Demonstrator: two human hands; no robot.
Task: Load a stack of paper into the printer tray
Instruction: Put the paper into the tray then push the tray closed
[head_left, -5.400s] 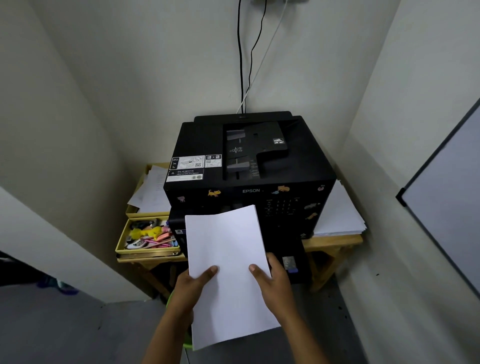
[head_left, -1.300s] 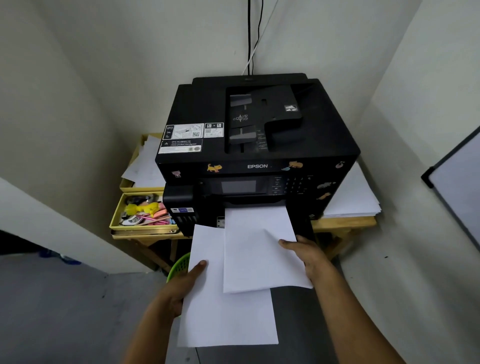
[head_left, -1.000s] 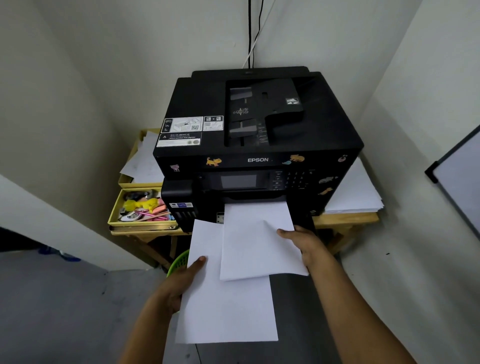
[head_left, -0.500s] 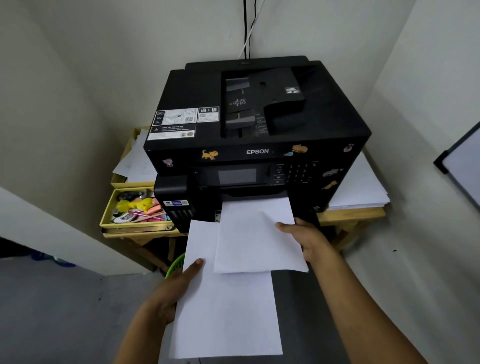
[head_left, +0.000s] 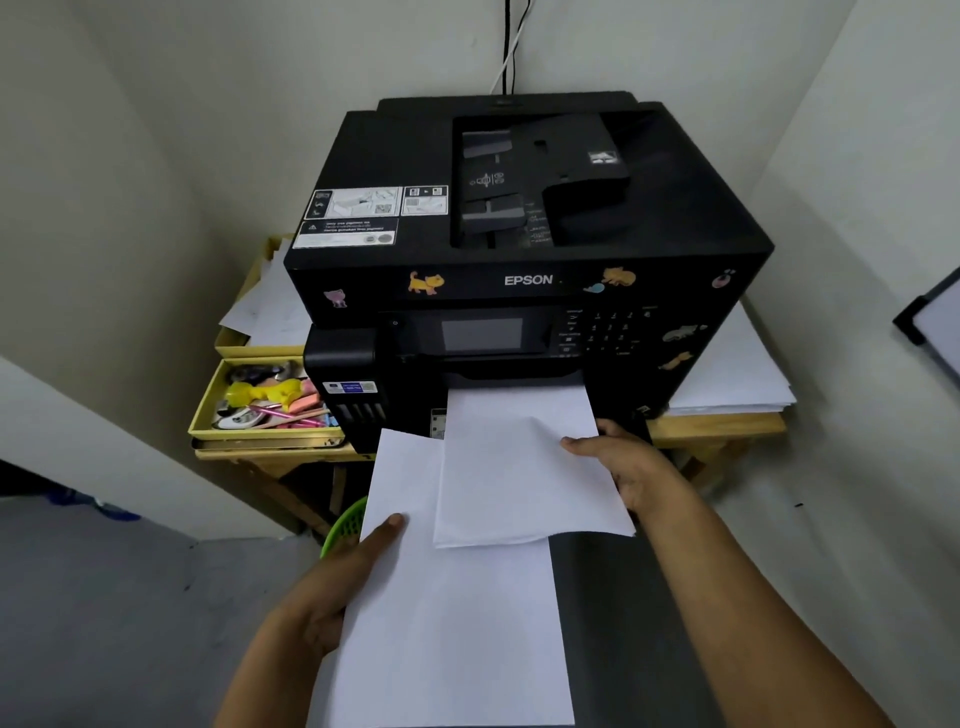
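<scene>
Paper, split in two: upper sheaf (head_left: 519, 467) half inside printer (head_left: 524, 249) front slot, lower stack (head_left: 457, 623) out in mid-air below it. Likely trouble: skewed entry or buckling, from feeding one-handed at one edge only; sliding apart or dropping of lower stack, from a one-sided hold. Right hand (head_left: 631, 467) reaching forward, pinching sheaf's right edge, thumb on top. Left hand (head_left: 332, 587) lower, gripping stack's left edge, thumb flat on top, remaining digits hidden beneath.
</scene>
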